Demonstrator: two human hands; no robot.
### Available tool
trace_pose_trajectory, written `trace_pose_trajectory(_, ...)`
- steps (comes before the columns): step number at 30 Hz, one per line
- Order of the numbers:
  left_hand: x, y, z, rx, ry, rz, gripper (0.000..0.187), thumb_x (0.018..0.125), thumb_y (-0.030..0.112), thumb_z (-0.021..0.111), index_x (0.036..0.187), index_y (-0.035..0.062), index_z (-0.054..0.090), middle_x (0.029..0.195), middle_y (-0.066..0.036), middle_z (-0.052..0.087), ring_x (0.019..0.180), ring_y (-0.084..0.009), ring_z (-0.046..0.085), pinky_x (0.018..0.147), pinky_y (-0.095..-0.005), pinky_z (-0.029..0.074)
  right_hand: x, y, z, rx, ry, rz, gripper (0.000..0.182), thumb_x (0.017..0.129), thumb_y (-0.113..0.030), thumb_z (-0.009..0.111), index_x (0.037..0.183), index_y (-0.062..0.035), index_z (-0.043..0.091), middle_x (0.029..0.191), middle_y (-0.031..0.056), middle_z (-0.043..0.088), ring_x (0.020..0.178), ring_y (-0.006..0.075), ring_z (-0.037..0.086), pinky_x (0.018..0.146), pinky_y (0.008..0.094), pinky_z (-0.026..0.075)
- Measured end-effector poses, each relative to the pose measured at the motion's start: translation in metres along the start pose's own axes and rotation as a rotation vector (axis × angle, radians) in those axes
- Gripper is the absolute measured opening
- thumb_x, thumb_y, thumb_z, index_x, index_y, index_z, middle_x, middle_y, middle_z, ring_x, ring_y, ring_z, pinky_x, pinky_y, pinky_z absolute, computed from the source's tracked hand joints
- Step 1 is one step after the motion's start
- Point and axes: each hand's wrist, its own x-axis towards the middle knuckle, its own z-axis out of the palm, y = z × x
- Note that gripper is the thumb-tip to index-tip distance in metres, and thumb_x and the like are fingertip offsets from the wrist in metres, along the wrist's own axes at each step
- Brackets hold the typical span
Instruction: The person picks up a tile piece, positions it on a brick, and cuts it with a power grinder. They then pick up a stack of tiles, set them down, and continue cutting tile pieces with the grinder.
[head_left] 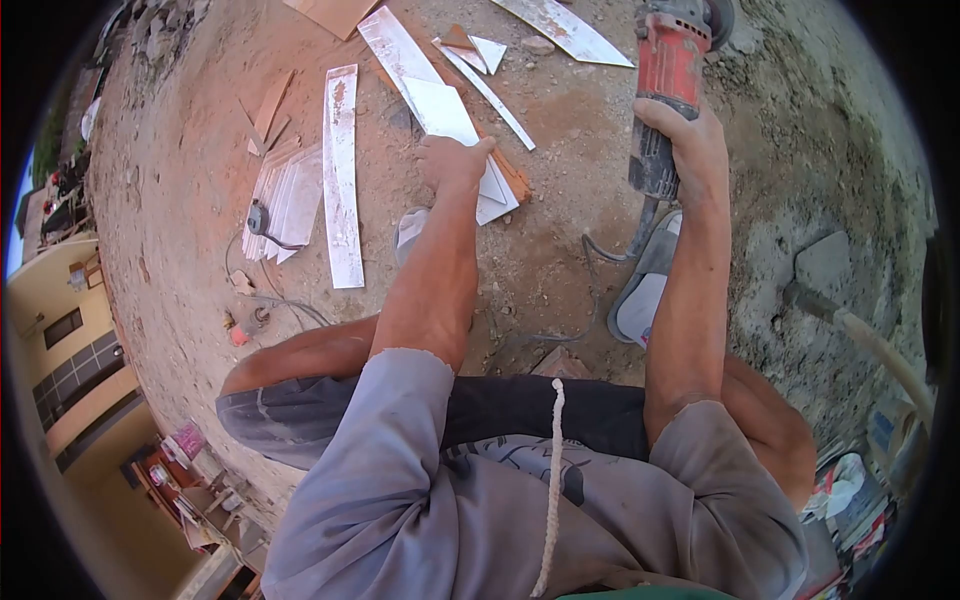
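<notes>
My right hand [690,140] is wrapped round the body of a red and black angle grinder [668,75], held upright in view with its disc end at the top edge. A cord runs down from the grinder's lower end. My left hand [452,163] grips the near edge of a white tile piece [440,108], its fingertips partly hidden. That piece lies over a long white tile strip [395,45] and other tile pieces [497,205] stacked on the ground.
Another long white strip [342,180] lies to the left, beside a stack of tile pieces [285,195] with a plug connector [258,218] on it. Cords [300,305] trail over the dirt. A shovel [825,305] lies at the right. Sandalled feet [640,300] flank the work.
</notes>
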Motion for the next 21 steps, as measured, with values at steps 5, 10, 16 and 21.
trace_pose_trajectory(5,0.002,0.003,-0.011,0.137,-0.159,0.050,0.111,0.067,0.062,0.082,0.135,-0.0141,0.038,0.135,-0.027,0.051,0.121,-0.0356,0.059,0.094,-0.0408,0.054,-0.008,-0.010,-0.002,-0.034,-0.034,-0.015,0.045,0.069,-0.035,0.080,0.098,-0.0036,0.069,0.078,0.0046,0.067,0.064,0.0128,0.063,0.061,0.0295,0.050)
trace_pose_trajectory(10,-0.003,0.006,-0.009,0.164,-0.095,0.071,0.112,0.068,0.060,0.081,0.138,-0.0153,0.036,0.136,-0.027,0.051,0.122,-0.0350,0.058,0.095,-0.0421,0.054,-0.012,-0.012,-0.003,-0.002,-0.052,-0.014,0.043,0.069,-0.035,0.080,0.095,-0.0031,0.068,0.075,0.0044,0.066,0.062,0.0129,0.062,0.060,0.0297,0.050)
trace_pose_trajectory(16,-0.002,0.009,-0.004,0.187,-0.091,0.057,0.115,0.069,0.061,0.080,0.140,-0.0158,0.034,0.136,-0.026,0.051,0.124,-0.0345,0.057,0.096,-0.0426,0.053,-0.013,-0.012,-0.003,0.007,-0.047,-0.015,0.042,0.069,-0.035,0.081,0.093,-0.0026,0.068,0.073,0.0045,0.066,0.061,0.0133,0.062,0.058,0.0302,0.050)
trace_pose_trajectory(21,0.001,0.003,-0.002,0.194,-0.068,0.062,0.121,0.068,0.067,0.079,0.142,-0.0159,0.032,0.137,-0.026,0.053,0.124,-0.0351,0.058,0.096,-0.0423,0.053,-0.009,-0.002,-0.004,0.005,-0.027,-0.016,0.044,0.068,-0.035,0.082,0.095,-0.0018,0.069,0.074,0.0057,0.067,0.062,0.0142,0.064,0.059,0.0303,0.051)
